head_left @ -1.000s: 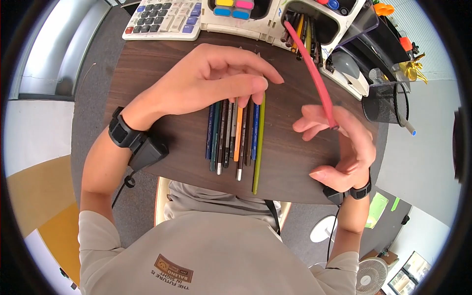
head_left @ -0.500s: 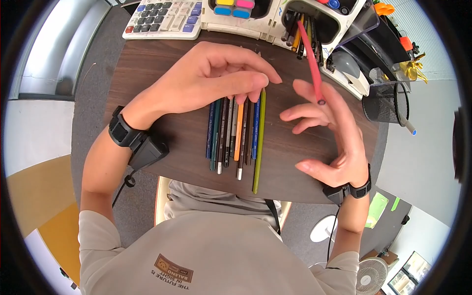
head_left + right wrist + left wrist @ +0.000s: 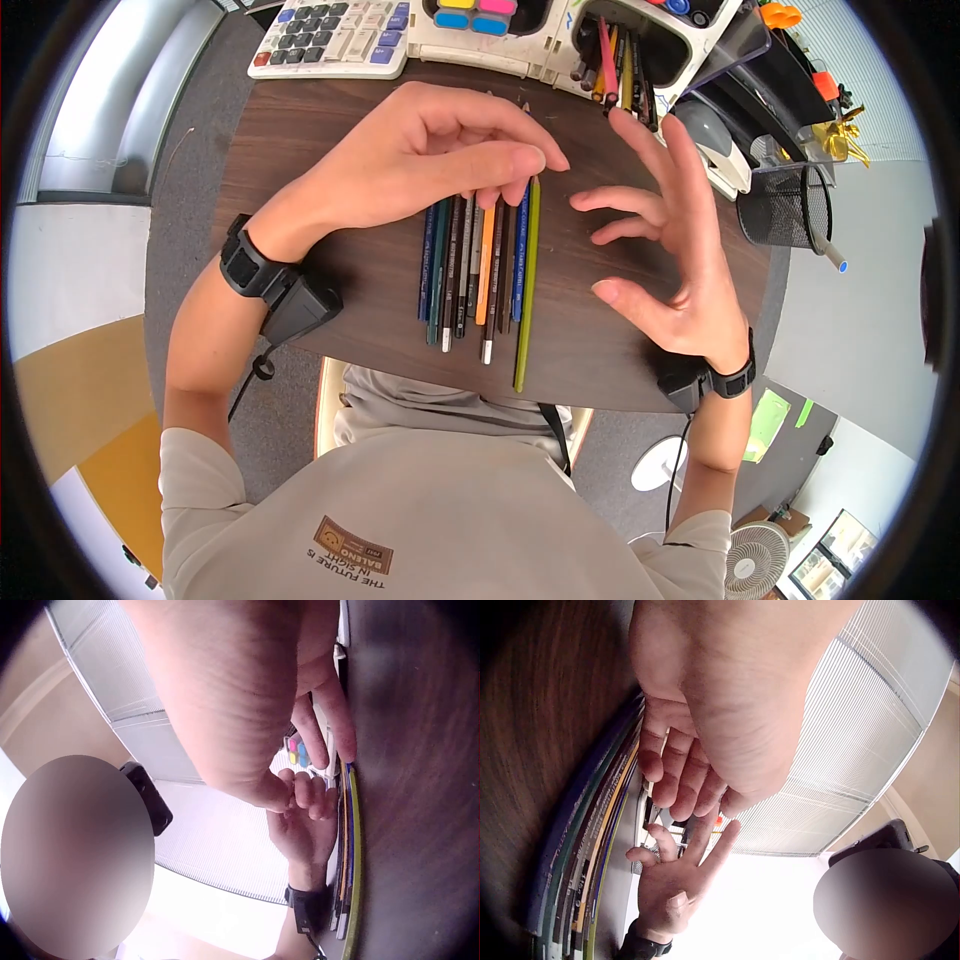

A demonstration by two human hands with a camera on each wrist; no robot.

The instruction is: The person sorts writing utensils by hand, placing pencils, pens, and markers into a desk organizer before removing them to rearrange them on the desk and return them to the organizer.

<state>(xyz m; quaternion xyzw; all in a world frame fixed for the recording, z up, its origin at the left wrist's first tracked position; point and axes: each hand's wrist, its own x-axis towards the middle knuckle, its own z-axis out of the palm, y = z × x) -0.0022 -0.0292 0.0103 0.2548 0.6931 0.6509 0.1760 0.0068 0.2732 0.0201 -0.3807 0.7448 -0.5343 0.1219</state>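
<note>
Several colored pencils lie side by side on the dark wooden table, among them an orange pencil (image 3: 485, 270) and, outermost right, a longer olive-green pencil (image 3: 526, 300). My left hand (image 3: 440, 150) hovers over their far ends with fingers loosely bent and nothing held, hiding part of the pencils. A pink pencil (image 3: 608, 65) leans in the right compartment of the white desk organizer (image 3: 560, 50), among other pencils. My right hand (image 3: 685, 240) is spread in front of that compartment; its two longest fingers reach up close to the pink pencil's near end, and its thumb stands apart.
A calculator (image 3: 330, 35) stands at the back left. Bright sticky-note flags (image 3: 475, 15) sit in the organizer's middle compartment. To the right are a grey and white stapler (image 3: 710, 145) and a black mesh cup (image 3: 790, 210) with a pen.
The pink pencil has gone from lying across my right hand's fingers to standing in the organizer's compartment. My right hand moved forward and its fingers straightened. My left hand has stayed nearly still.
</note>
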